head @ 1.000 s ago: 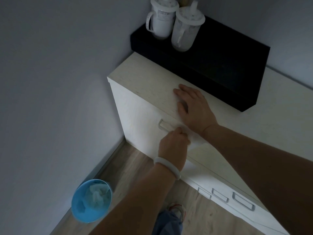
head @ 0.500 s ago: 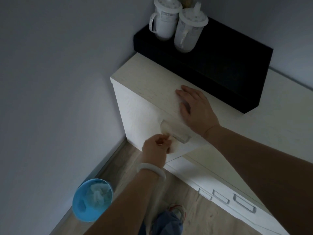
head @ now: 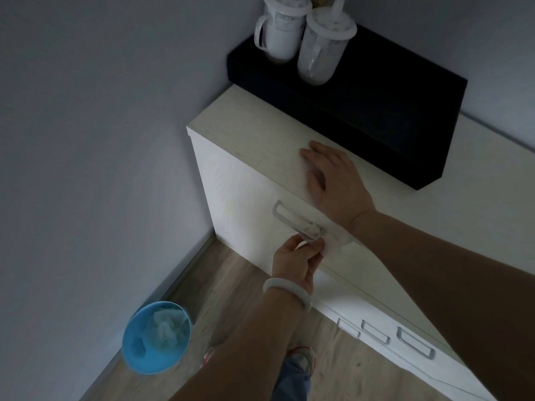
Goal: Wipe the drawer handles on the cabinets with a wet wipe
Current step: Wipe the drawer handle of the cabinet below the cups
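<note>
Pale wet wipe (head: 314,237) pinched in our left hand (head: 298,261) against the drawer handle (head: 298,222), scrubbing it; right hand (head: 333,180) lay flat, fingers relaxed, atop the cabinet (head: 254,134), we judged for bracing.

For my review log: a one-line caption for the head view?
Left hand wipes drawer handle with wet wipe; right hand rests atop cabinet.

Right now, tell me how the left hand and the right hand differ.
The left hand pinches a wet wipe against the top drawer handle; the right hand holds nothing.
The left hand's fingers are curled at the cabinet front; the right hand lies flat on the cabinet top.
The left wrist wears a white bangle; the right wrist is bare.
Both touch the same cabinet.
</note>
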`<action>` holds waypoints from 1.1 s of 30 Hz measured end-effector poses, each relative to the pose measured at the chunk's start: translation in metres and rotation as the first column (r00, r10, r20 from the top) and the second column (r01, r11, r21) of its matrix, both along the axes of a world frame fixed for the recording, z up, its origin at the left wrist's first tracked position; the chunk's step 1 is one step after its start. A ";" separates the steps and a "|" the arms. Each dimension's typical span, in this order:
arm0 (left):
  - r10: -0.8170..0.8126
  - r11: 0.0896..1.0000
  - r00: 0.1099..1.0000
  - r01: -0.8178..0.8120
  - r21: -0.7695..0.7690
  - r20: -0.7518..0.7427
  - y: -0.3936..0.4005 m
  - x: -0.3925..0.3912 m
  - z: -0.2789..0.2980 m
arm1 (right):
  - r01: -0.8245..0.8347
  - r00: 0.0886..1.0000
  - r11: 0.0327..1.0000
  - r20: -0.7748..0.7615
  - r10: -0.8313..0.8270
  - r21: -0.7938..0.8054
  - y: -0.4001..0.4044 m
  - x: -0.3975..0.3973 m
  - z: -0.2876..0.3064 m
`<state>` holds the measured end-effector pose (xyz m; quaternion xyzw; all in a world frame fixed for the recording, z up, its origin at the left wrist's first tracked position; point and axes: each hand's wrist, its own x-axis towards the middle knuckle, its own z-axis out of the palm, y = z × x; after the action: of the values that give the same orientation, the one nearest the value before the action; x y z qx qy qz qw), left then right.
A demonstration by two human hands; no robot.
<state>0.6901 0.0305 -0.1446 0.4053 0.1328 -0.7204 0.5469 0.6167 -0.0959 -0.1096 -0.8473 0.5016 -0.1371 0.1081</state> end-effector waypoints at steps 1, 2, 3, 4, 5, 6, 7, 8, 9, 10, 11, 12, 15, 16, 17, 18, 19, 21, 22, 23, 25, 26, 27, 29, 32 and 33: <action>-0.012 1.000 1.000 0.012 -0.001 0.029 0.001 0.002 -0.001 | -0.001 1.000 1.000 0.004 0.001 -0.003 0.000 0.000 0.000; -0.016 1.000 0.999 0.016 0.000 0.052 0.003 0.006 -0.002 | -0.003 1.000 1.000 0.007 0.003 -0.008 0.001 0.000 -0.001; -0.007 1.000 0.998 0.007 0.002 0.064 0.005 0.010 -0.004 | -0.003 1.000 1.000 0.009 0.003 -0.012 0.001 0.000 -0.001; 0.019 1.000 0.998 -0.019 0.004 0.060 0.006 0.014 -0.006 | -0.002 1.000 1.000 0.007 0.002 -0.014 0.001 0.000 0.000; 0.052 0.999 0.998 -0.052 0.001 0.039 0.006 0.018 -0.008 | 0.000 1.000 1.000 0.006 0.000 -0.014 0.001 0.000 0.000; 0.074 0.997 0.997 -0.074 -0.013 0.011 0.005 0.021 -0.009 | 0.001 1.000 1.000 0.006 -0.001 -0.015 0.001 0.001 0.000; 0.078 0.996 0.997 -0.078 -0.032 -0.024 0.003 0.022 -0.008 | 0.002 1.000 1.000 0.005 -0.002 -0.014 0.001 0.001 0.000; 0.070 0.996 0.996 -0.073 -0.048 -0.062 0.001 0.019 -0.007 | 0.000 1.000 1.000 0.002 0.000 -0.013 0.002 0.001 0.000; 0.062 0.996 0.993 -0.068 -0.057 -0.097 -0.001 0.015 -0.005 | -0.001 1.000 1.000 0.001 0.001 -0.013 0.002 0.002 0.000; 0.057 0.996 0.991 -0.064 -0.054 -0.117 -0.002 0.011 -0.003 | -0.001 1.000 1.000 0.001 0.001 -0.015 0.002 0.002 0.000; 0.055 0.997 0.991 -0.061 -0.050 -0.118 -0.004 0.006 -0.002 | -0.001 1.000 1.000 0.003 0.001 -0.014 0.002 0.001 0.000; 0.054 0.997 0.993 -0.059 -0.048 -0.102 -0.006 0.002 -0.002 | -0.002 1.000 1.000 0.003 0.002 -0.013 0.002 0.001 0.001; 0.070 0.997 0.997 -0.069 -0.046 0.023 -0.009 -0.005 0.000 | -0.005 1.000 1.000 0.004 0.005 -0.007 0.002 0.001 0.001; 0.079 0.996 0.995 -0.076 -0.044 0.069 -0.010 -0.009 0.001 | -0.002 1.000 1.000 0.006 0.003 -0.005 0.002 0.001 0.001; 0.091 0.995 0.991 -0.087 -0.042 0.101 -0.011 -0.013 0.001 | 0.001 1.000 1.000 0.008 -0.001 -0.004 0.002 0.001 0.001; 0.108 0.994 0.987 -0.104 -0.038 0.119 -0.011 -0.017 0.002 | 0.002 1.000 1.000 0.008 -0.002 -0.006 0.002 0.001 0.001; 0.128 0.992 0.984 -0.125 -0.032 0.128 -0.011 -0.021 0.003 | 0.003 1.000 1.000 0.005 -0.003 -0.009 0.002 0.001 0.001; 0.158 0.987 0.976 -0.157 -0.022 0.150 -0.012 -0.025 0.002 | 0.009 1.000 1.000 -0.005 -0.009 -0.008 0.003 0.002 0.001; 0.158 0.987 0.972 -0.156 -0.024 0.172 -0.012 -0.026 0.001 | 0.010 1.000 1.000 -0.007 -0.010 -0.007 0.002 0.002 0.000; 0.142 0.990 0.970 -0.140 -0.028 0.198 -0.012 -0.025 -0.001 | 0.008 1.000 1.000 -0.003 -0.008 -0.007 0.002 0.001 0.000; 0.056 0.998 0.967 -0.049 -0.034 0.250 -0.013 -0.018 -0.003 | -0.004 1.000 1.000 0.016 0.004 -0.006 0.002 0.001 0.000; -0.005 0.999 0.963 0.016 -0.039 0.268 -0.013 -0.012 -0.003 | -0.007 1.000 1.000 0.021 0.007 -0.002 0.002 0.001 0.001; -0.069 0.995 0.957 0.086 -0.046 0.283 -0.015 -0.005 -0.004 | -0.005 1.000 1.000 0.019 0.005 0.004 0.002 0.000 0.001; -0.195 0.972 0.925 0.226 -0.060 0.325 -0.019 0.011 -0.005 | -0.003 1.000 1.000 0.009 0.003 0.001 0.002 0.000 0.000; -0.337 0.917 0.872 0.390 -0.087 0.356 -0.023 0.031 -0.007 | -0.010 1.000 1.000 0.006 0.010 -0.004 0.002 0.000 0.000; -0.361 0.905 0.861 0.416 -0.089 0.357 -0.025 0.036 -0.007 | -0.009 1.000 1.000 0.006 0.009 0.001 0.002 0.000 0.000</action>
<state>0.7263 0.0057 -0.1514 0.4932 -0.1055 -0.7455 0.4357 0.6167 -0.0943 -0.1096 -0.8491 0.4975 -0.1387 0.1108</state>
